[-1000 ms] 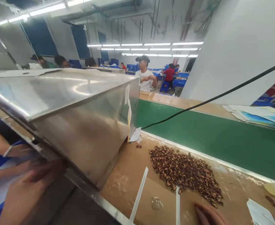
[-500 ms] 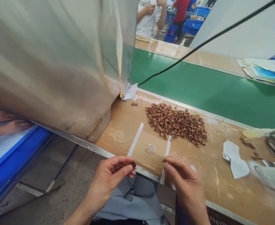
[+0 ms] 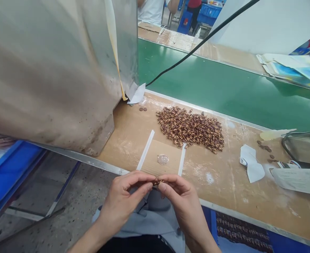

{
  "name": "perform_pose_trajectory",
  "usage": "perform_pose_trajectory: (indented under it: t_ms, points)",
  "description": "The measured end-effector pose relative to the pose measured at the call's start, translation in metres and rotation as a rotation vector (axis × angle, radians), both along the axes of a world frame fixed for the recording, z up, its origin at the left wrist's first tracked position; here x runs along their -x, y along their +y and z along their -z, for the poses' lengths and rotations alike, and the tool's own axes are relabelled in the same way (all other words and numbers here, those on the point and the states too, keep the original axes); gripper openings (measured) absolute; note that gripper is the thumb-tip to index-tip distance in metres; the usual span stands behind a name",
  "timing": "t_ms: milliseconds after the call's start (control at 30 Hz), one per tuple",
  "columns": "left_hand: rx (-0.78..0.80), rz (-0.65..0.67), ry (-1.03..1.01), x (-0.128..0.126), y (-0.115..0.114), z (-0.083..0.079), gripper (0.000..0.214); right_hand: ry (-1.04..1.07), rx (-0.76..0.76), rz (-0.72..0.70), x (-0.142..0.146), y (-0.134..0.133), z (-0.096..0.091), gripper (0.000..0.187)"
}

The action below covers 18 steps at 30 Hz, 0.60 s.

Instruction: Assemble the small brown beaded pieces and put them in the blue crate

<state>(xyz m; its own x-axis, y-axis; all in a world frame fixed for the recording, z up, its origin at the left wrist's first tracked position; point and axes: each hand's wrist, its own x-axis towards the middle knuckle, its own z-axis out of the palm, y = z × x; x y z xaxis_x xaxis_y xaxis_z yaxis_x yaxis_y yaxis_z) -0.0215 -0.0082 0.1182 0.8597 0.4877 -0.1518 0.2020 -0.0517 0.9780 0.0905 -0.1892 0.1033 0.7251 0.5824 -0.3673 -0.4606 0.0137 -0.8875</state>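
Just in front of the table's near edge, my left hand [image 3: 130, 193] and my right hand [image 3: 179, 196] meet fingertip to fingertip. Both pinch one small brown-and-gold piece [image 3: 157, 182], mostly covered by the fingers. Beyond them, a clear round disc [image 3: 163, 159] lies on a cardboard patch [image 3: 168, 147] between two white tape strips. A wide heap of similar small brown-and-gold pieces [image 3: 190, 128] spreads on the brown table behind that patch.
A big metal panel [image 3: 51, 77] stands at left. Two brown discs [image 3: 143, 109] lie near its corner. Crumpled white paper [image 3: 251, 163] and a pale wrapped packet [image 3: 297, 179] are at right. Past the heap runs a green belt [image 3: 197, 80]; a black cable [image 3: 191, 52] crosses above it.
My right hand has moved left to join my left hand, and both now grip the small piece together. The camera view has shifted slightly.
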Motion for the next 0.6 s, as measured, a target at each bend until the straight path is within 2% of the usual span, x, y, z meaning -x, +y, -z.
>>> perform_pose_trajectory:
  t_ms: [167, 233, 333, 467, 533, 600]
  points:
    - [0.456, 0.076, -0.094, -0.004, 0.001, 0.009, 0.012, 0.216, -0.099, -0.018, -0.002, 0.001, 0.005, 0.039]
    - [0.555, 0.1, -0.122, -0.007, -0.001, 0.014, 0.016, 0.29, -0.122, -0.027, -0.002, 0.002, 0.006, 0.04]
    - [0.537, 0.101, -0.178, -0.008, -0.006, 0.021, 0.019, 0.334, -0.124, -0.012, -0.001, 0.002, 0.006, 0.041]
    - [0.312, 0.028, -0.258, -0.007, -0.009, 0.024, 0.014, 0.305, -0.129, -0.005, 0.0, -0.003, 0.002, 0.04]
    - [0.281, -0.01, -0.287, -0.009, -0.007, 0.026, 0.012, 0.2, -0.086, 0.052, -0.006, -0.01, 0.002, 0.039]
    - [0.387, -0.025, -0.321, -0.015, -0.002, 0.028, 0.014, -0.033, 0.045, 0.168, -0.019, -0.018, 0.004, 0.036]
